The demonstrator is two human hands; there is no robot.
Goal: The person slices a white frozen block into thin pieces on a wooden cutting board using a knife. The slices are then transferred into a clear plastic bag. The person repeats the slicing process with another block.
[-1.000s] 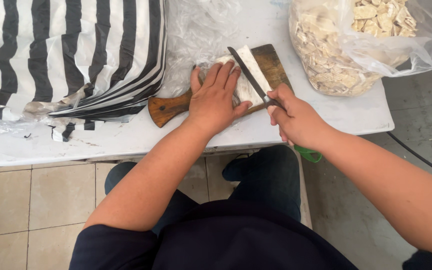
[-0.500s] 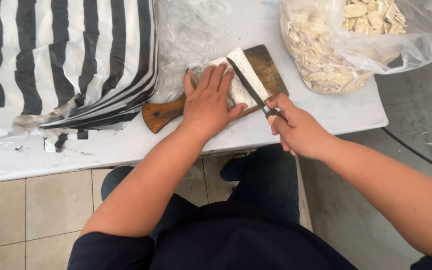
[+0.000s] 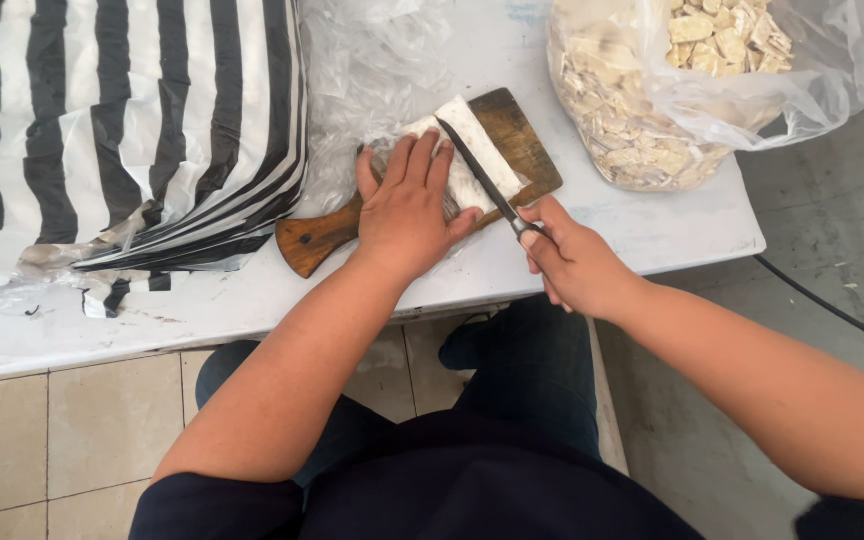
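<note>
Both hands work one white block (image 3: pixel 472 150) on the wooden board (image 3: pixel 517 140): left hand (image 3: pixel 407 205) pressed flat on it, right hand (image 3: pixel 572 262) clamped round the knife (image 3: pixel 482 180), blade lying lengthwise along it.

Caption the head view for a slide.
Left hand steadies pale white slab on brown wooden cutting board; right hand slices with dark-bladed knife.

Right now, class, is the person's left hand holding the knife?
No. The knife is gripped by the right hand, while the left hand lies flat on the pale block on the wooden cutting board.
</note>
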